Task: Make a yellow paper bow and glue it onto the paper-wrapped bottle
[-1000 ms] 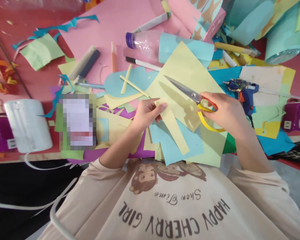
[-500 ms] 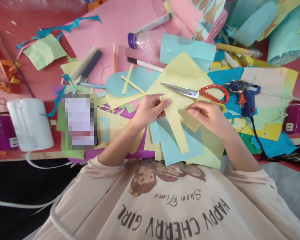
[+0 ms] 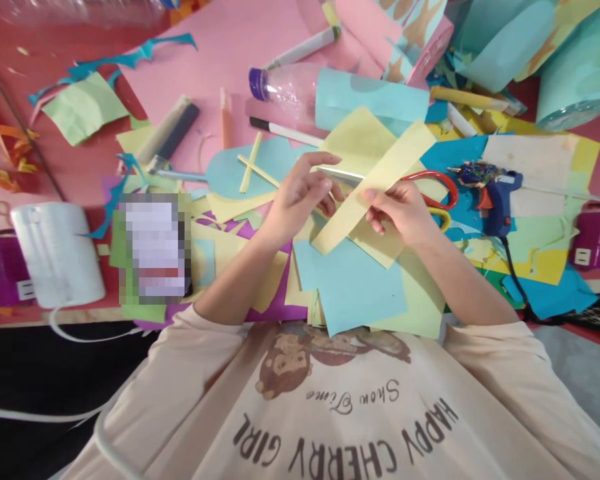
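A long pale yellow paper strip (image 3: 380, 183) is raised above the table, slanting from lower left to upper right. My left hand (image 3: 300, 197) pinches its lower part. My right hand (image 3: 397, 213) grips it near the middle. Under the strip the scissors (image 3: 433, 183) with red and yellow handles lie on a large pale yellow sheet (image 3: 355, 143), their blades partly hidden. A light blue sheet (image 3: 353, 283) lies just below my hands.
A blue glue gun (image 3: 490, 187) lies right of the scissors, its cord running down. A clear plastic bottle (image 3: 290, 87) wrapped in light blue paper lies beyond. Markers, paper scraps and coloured sheets cover the red table. A white roll (image 3: 55, 253) sits at left.
My right hand set the scissors down on the yellow sheet, then took hold of the strip. Both hands lifted the strip and swung it from pointing down to slanting up right.
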The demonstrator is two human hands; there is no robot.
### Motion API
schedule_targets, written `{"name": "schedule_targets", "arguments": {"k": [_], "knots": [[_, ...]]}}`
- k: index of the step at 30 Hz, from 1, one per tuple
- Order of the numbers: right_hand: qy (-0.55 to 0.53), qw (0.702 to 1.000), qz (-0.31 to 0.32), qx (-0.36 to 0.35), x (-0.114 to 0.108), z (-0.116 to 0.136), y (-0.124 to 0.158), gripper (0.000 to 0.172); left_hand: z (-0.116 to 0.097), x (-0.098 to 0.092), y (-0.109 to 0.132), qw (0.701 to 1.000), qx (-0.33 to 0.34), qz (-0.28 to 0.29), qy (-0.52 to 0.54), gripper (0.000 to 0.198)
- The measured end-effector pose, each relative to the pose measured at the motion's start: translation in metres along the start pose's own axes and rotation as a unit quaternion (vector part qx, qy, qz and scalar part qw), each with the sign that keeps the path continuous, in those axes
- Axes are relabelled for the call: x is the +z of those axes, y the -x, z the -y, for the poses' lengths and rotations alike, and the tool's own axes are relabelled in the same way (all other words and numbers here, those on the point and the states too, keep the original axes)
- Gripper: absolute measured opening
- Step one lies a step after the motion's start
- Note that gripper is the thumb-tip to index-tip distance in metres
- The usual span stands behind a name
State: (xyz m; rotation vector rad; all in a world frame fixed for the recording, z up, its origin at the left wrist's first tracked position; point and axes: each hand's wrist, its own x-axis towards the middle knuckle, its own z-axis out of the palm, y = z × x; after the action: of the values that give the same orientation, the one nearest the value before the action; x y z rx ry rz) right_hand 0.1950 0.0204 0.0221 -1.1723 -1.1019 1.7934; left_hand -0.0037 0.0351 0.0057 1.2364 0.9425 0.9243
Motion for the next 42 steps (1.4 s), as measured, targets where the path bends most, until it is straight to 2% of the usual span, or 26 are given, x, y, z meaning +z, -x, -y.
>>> {"name": "schedule_targets", "arguments": {"k": [3,6,9,13,19,24,27,30,33,38,42], "knots": [[-0.039,0.999,-0.036,-0.011,-0.005,0.001,-0.002,0.045,0.000,-0.004,0.002,0.998,-0.017,0.054,-0.009,0.045],[-0.046,0.997,-0.049,-0.025,-0.008,0.000,-0.005,0.044,-0.003,-0.005,0.004,0.992,-0.061,0.101,0.033,0.044],[-0.048,0.997,-0.063,-0.025,-0.009,-0.003,-0.006,0.044,-0.007,-0.006,0.004,0.987,-0.092,0.114,0.059,0.049],[-0.063,0.995,-0.079,-0.015,-0.008,-0.006,-0.006,0.043,-0.007,-0.006,0.002,0.991,-0.072,0.095,0.057,0.048],[-0.096,0.994,-0.046,-0.011,-0.006,-0.009,-0.003,0.036,0.001,-0.002,-0.001,0.998,0.024,0.045,0.027,0.046],[-0.112,0.994,0.008,0.009,-0.004,-0.013,-0.001,0.031,0.008,-0.001,0.001,1.000,0.011,0.001,0.009,0.043],[-0.116,0.993,0.019,0.019,-0.004,-0.015,0.001,0.028,0.010,-0.003,0.002,1.000,0.015,-0.023,-0.008,0.042],[-0.109,0.994,0.012,0.017,-0.005,-0.015,0.003,0.030,0.013,-0.004,0.003,0.998,0.031,-0.045,-0.037,0.039],[-0.089,0.996,0.000,-0.001,-0.004,-0.014,0.004,0.033,0.015,-0.003,0.004,0.996,0.053,-0.040,-0.052,0.032],[-0.040,0.999,-0.017,-0.016,0.001,-0.014,0.005,0.027,0.015,-0.001,0.006,0.995,0.074,-0.034,-0.064,0.021],[-0.023,0.999,-0.040,-0.006,0.002,-0.016,0.005,0.029,0.014,-0.001,0.006,0.993,0.069,-0.046,-0.081,0.023]]}}
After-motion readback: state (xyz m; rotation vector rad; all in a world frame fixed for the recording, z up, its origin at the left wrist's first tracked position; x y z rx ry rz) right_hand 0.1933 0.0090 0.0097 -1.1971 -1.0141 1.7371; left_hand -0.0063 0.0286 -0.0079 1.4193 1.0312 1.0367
